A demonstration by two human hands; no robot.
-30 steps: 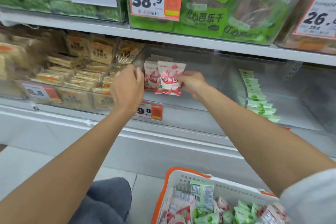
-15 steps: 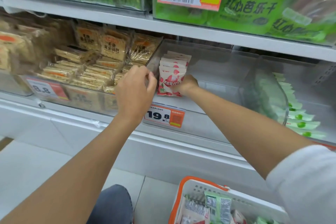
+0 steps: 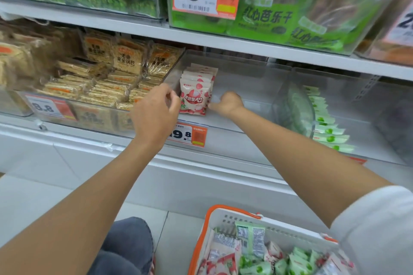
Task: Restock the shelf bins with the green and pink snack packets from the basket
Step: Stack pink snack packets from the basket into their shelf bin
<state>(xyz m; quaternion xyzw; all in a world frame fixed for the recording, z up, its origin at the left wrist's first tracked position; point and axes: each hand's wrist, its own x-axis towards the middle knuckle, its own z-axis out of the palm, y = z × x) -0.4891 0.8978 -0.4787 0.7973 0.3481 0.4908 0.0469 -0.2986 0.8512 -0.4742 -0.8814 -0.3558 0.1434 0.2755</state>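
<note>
In the middle of the frame the pink packets [image 3: 194,95] stand in a row in the clear bin [image 3: 245,87], with the left hand [image 3: 156,116] loose and empty beside them and the right hand [image 3: 228,103] curled at their base, its grip not visible, so taking the hands away quickly may tip the row forward.

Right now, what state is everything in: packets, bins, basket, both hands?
pink packets, upright in a row at the bin's left wall.
clear bin, holds only that row.
green packets, overlapping row in the next bin.
basket, holding mixed packets.
left hand, loosely curled, holding nothing.
right hand, against the row; grip unclear.
</note>
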